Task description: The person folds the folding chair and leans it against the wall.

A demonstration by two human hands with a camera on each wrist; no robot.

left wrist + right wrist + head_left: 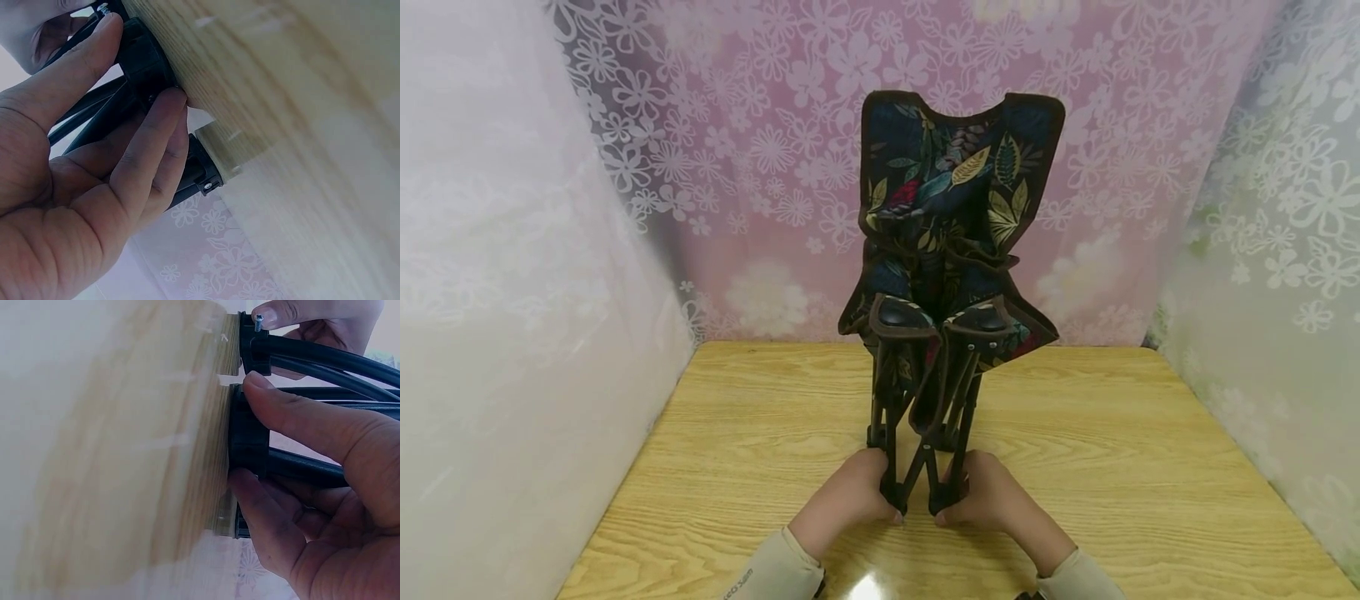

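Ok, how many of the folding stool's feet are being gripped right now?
2. The left hand grips the front-left foot of the stool; the right hand grips the front-right foot. Rear feet are partly hidden behind the legs, ungripped.

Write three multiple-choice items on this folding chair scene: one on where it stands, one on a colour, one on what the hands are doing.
1. Where does the folding chair stand?
A. on the wooden table
B. on a carpet
C. on a shelf

2. What colour is the chair's frame?
A. white
B. black
C. red

3. What are the hands doing?
A. lying flat on the table
B. pulling the fabric
C. gripping the chair's front feet

Answers:
1 A, its feet rest on the wooden table.
2 B, the black legs and black feet show in the head and wrist views.
3 C, the left hand and right hand each curl round a foot at the base.
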